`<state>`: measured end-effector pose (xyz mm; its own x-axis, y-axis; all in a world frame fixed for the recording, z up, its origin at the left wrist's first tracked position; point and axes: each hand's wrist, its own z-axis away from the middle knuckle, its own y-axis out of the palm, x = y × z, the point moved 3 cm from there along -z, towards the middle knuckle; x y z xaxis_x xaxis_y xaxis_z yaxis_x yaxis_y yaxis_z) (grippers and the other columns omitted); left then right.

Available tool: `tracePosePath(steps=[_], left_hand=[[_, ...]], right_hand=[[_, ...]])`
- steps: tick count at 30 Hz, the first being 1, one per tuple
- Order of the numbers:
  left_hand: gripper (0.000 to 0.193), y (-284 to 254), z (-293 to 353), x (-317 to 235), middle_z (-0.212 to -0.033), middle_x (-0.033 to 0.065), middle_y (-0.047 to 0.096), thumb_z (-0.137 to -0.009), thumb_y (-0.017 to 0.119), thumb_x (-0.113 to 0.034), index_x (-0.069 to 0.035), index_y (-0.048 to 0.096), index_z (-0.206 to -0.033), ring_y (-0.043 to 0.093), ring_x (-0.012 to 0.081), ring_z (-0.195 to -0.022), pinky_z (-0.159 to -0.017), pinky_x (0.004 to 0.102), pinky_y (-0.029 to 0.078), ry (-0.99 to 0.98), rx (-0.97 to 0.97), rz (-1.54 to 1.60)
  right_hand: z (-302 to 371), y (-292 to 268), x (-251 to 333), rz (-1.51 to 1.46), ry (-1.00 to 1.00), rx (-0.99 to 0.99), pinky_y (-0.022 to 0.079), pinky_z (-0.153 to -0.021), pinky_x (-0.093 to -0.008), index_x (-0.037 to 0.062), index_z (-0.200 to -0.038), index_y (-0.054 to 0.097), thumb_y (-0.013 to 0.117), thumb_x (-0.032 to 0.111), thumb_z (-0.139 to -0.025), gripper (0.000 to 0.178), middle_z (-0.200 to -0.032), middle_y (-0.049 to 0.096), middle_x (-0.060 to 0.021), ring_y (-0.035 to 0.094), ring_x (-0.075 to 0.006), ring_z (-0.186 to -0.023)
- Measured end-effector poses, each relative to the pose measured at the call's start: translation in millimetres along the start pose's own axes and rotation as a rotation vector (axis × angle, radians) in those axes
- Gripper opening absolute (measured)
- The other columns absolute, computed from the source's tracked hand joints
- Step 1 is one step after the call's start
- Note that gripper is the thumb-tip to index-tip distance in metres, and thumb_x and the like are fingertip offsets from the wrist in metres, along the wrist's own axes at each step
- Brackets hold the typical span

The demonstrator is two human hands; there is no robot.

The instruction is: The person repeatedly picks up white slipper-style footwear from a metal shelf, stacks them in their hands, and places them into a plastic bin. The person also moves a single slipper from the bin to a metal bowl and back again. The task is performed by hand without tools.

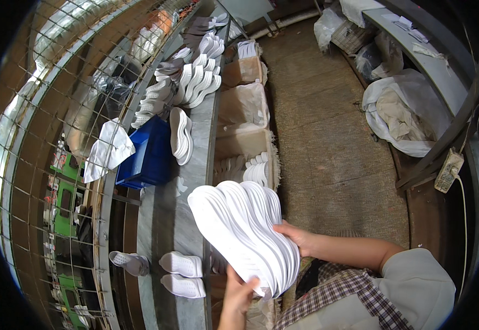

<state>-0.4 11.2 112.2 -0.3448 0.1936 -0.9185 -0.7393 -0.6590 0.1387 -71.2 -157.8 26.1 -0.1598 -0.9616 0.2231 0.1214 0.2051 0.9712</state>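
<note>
Between my two hands is a thick stack of white shoe soles (239, 231), pressed together and tilted over the edge of the bench. My left hand (238, 291) grips the stack's lower end, thumb on the front sole. On the right side, my right hand (297, 236) clasps the stack's outer edge, its fingers partly hidden behind the soles. Just left of the stack, a pair of white soles (182, 265) lies on the grey bench (165, 220). Beside that pair, nearer the wire mesh, a greyish shoe-shaped piece (129, 263) lies at the bench's edge.
A blue plastic bin (145, 154) stands on the bench, with a short stack of soles (181, 135) beside it. Several sole piles (198, 82) lie farther back. Cloth-lined compartments (242, 107) run along the bench. Right of the walkway sits a white sack (404, 110).
</note>
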Motion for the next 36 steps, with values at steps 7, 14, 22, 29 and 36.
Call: tracePosePath(steps=[7, 14, 22, 29, 36], left_hand=[[0.064, 50, -72, -20, -0.129, 0.0150, 0.043, -0.087, 0.059, -0.012, -0.005, 0.021, -0.138, 0.048, 0.0283, -0.116, -0.097, 0.0430, 0.041, 0.175, 0.023, 0.120], [0.041, 63, -107, 57, -0.122, 0.0148, 0.053, -0.094, 0.049, -0.013, -0.002, 0.038, -0.131, 0.056, 0.0273, -0.108, -0.090, 0.0404, 0.047, -0.306, 0.226, 0.316], [0.035, 68, -108, 109, -0.118, 0.0164, 0.057, -0.094, 0.047, -0.014, 0.001, 0.044, -0.126, 0.058, 0.0280, -0.105, -0.090, 0.0409, 0.048, -0.470, 0.304, 0.541], [0.035, 72, -102, 99, -0.118, 0.0163, 0.057, -0.095, 0.046, -0.014, 0.001, 0.044, -0.127, 0.059, 0.0283, -0.104, -0.088, 0.0405, 0.049, -0.477, 0.259, 0.529], [0.035, 64, -101, 95, -0.117, 0.0150, 0.058, -0.094, 0.047, -0.014, -0.002, 0.044, -0.127, 0.059, 0.0281, -0.104, -0.087, 0.0409, 0.050, -0.443, 0.276, 0.533]], right_hand=[[59, -13, 8, -0.190, 0.263, -0.110, 0.042, -0.099, -0.0415, 0.0113, -0.134, 0.040, 0.061, 0.042, -0.085, 0.061, -0.133, 0.046, -0.0133, 0.050, -0.0238, -0.117], [109, -43, 8, -0.230, 0.372, -0.418, 0.033, -0.096, -0.0586, 0.0146, -0.129, 0.046, 0.049, 0.068, -0.079, 0.073, -0.132, 0.046, -0.0135, 0.042, -0.0368, -0.119], [134, -56, 3, -0.298, 0.334, -0.563, 0.036, -0.090, -0.0579, 0.0152, -0.129, 0.044, 0.056, 0.064, -0.078, 0.071, -0.132, 0.040, -0.0153, 0.039, -0.0365, -0.116], [135, -56, 3, -0.268, 0.342, -0.477, 0.038, -0.089, -0.0572, 0.0152, -0.127, 0.045, 0.052, 0.065, -0.081, 0.068, -0.131, 0.040, -0.0143, 0.040, -0.0361, -0.116], [129, -50, 1, -0.234, 0.361, -0.492, 0.041, -0.085, -0.0562, 0.0170, -0.124, 0.049, 0.046, 0.066, -0.083, 0.065, -0.127, 0.047, -0.0122, 0.046, -0.0335, -0.112]])
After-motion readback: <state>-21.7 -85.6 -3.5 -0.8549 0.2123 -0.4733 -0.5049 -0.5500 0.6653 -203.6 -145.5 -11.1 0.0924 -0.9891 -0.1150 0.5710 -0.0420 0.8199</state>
